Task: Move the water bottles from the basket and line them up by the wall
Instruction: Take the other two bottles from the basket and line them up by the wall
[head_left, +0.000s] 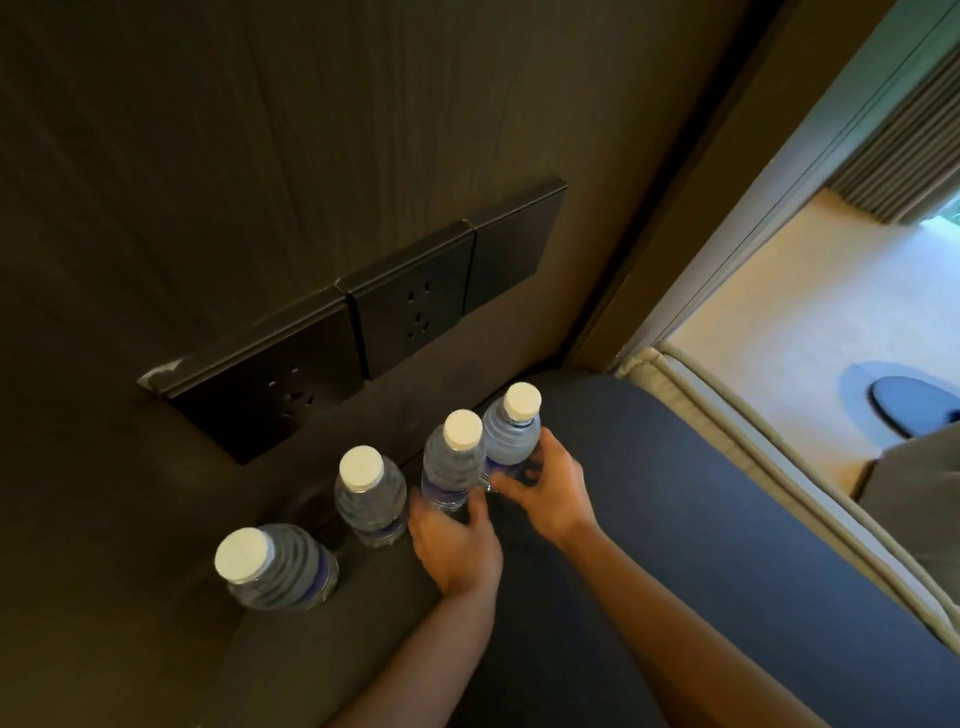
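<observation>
Several clear water bottles with white caps stand in a row along the dark wall (311, 130). The nearest bottle (275, 566) and the one beyond it (370, 499) stand free. My left hand (457, 545) is wrapped around the lower part of the third bottle (452, 462). My right hand (545, 493) grips the base of the farthest bottle (511, 431). All stand upright on a dark counter (675, 545). No basket is in view.
A strip of black power sockets (358, 327) is mounted on the wall just above the bottles. Right of the counter a pale cushioned edge (727, 441) borders a cream floor (805, 312) with a dark slipper (914, 410).
</observation>
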